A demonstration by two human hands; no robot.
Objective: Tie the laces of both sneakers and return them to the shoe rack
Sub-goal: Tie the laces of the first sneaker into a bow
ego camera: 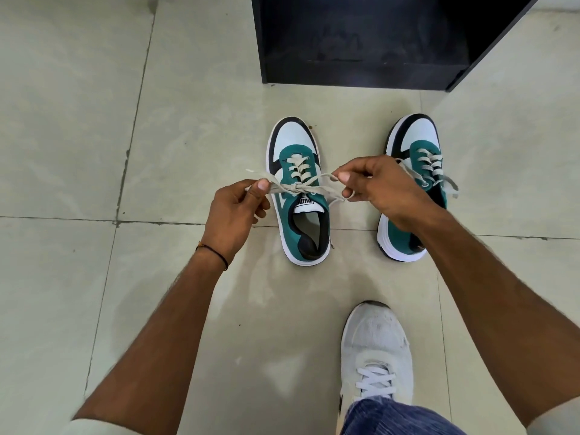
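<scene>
Two green, white and black sneakers stand on the floor with their toes pointing away from me. Over the left sneaker (298,171) a knot (296,189) sits in its beige laces. My left hand (237,208) pinches the lace end on the left, and my right hand (381,188) pinches the lace end on the right; both ends are drawn sideways. The right sneaker (417,146) lies partly under my right wrist, its laces (437,172) hanging loose. The black shoe rack (361,42) stands just beyond the sneakers.
The floor is pale tile (94,152) with dark grout lines. My own foot in a white shoe (375,350) is planted near the bottom, below the right sneaker, with a blue trouser leg (398,419) at the frame edge.
</scene>
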